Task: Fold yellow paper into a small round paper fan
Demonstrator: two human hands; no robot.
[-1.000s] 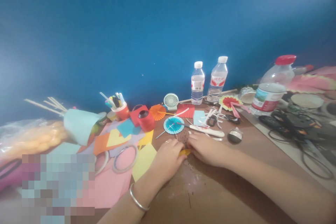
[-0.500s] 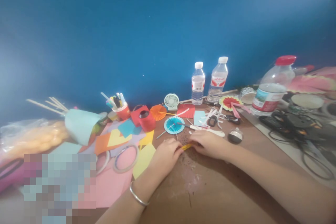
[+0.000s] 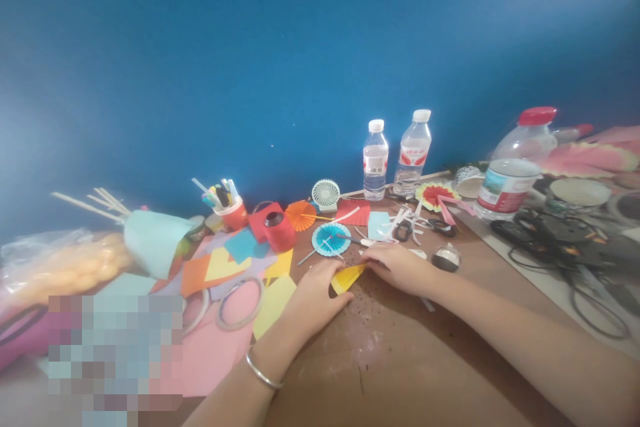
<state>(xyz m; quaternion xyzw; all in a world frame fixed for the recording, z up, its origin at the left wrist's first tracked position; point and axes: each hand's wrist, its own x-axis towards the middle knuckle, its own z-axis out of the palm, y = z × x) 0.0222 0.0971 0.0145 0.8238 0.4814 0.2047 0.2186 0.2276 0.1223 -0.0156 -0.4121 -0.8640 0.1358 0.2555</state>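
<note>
A small yellow piece of folded paper (image 3: 349, 278) is held between my two hands, low over the brown table. My left hand (image 3: 317, 297), with a silver bangle at the wrist, grips its left end between thumb and fingers. At the right end, the fingers of my right hand (image 3: 395, 268) pinch the paper. Just beyond them lies a blue pleated paper rosette (image 3: 331, 239) on a stick. A white strip and a white flat tool lie partly covered by my right hand.
Coloured paper sheets (image 3: 215, 353) and tape rolls (image 3: 241, 303) lie left. Behind stand a pen cup (image 3: 233, 214), a small fan (image 3: 325, 194) and two water bottles (image 3: 375, 163). Scissors (image 3: 404, 230), a small jar (image 3: 447, 257), a large bottle (image 3: 510, 177) and black cables (image 3: 565, 240) are right.
The yellow paper has turned and now shows a wider face between my hands. My left thumb has moved apart from the fingers; my right hand has shifted slightly up.
</note>
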